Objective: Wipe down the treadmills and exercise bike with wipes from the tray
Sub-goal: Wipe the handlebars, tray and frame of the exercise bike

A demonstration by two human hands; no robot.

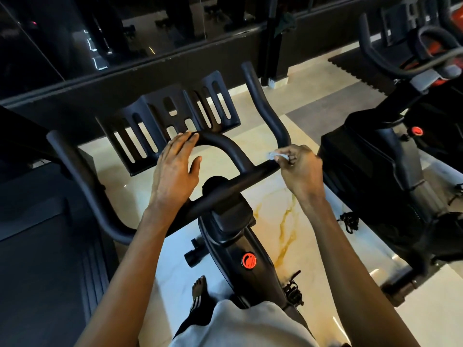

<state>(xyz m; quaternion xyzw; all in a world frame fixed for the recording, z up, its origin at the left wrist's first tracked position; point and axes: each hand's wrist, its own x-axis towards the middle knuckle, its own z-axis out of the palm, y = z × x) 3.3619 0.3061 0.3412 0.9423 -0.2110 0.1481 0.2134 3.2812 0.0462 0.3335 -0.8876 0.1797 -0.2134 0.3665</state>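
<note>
— Wiping which bit rn?
— On the handlebar (pixel 225 193) of the exercise bike (pixel 233 246). My right hand (pixel 299 166) pinches the wipe (pixel 276 155), fingers curled tight on it, pressing it to the crossbar just by the right horn. My left hand (pixel 175 169) lies flat on the centre loop, fingers straight, gripping nothing.
— How far along, approx?
— Can't say for sure. I'd guess mid-bike: bars under way; frame, knob etc. probably left. The treadmill (pixel 37 234) sits at my left, and I can't tell if it's wiped. Tray's not in view.
— And the room?
— Dim gym. Pale marble floor (pixel 270 204) w/ a yellow vein, dark glass wall (pixel 62 33) ahead, a slotted black holder (pixel 160 101) in front of the bars, and a 2nd bike (pixel 370 156) on my right, near but apart.
</note>
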